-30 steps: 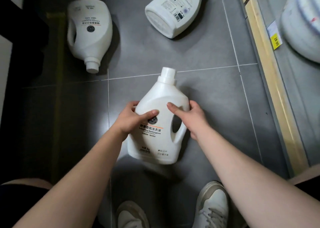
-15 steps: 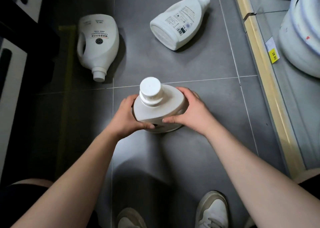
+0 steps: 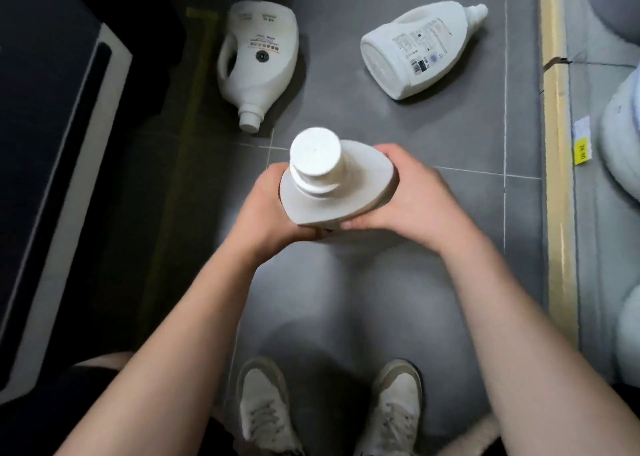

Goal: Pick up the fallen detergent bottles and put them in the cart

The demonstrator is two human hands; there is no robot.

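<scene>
1. Tiled floor (image 3: 433,126): three white detergent bottles counted, two lying on it, at 11 o'clock (image 3: 258,57) and 1 o'clock (image 3: 419,45).
2. Third bottle (image 3: 360,192), centre frame, upright, cap toward camera.
3. Left hand (image 3: 266,213) and right hand (image 3: 412,203): fingers curled shut against its opposite sides.
4. Step, judged: lifting the first bottle. Next: carry it to the cart, which is not identifiable in view.
5. Two shoes at 6 o'clock.

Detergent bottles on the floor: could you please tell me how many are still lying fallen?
2. One fallen bottle lies far left, another far right. A third bottle is upright between both hands. Others may be out of view.
</scene>
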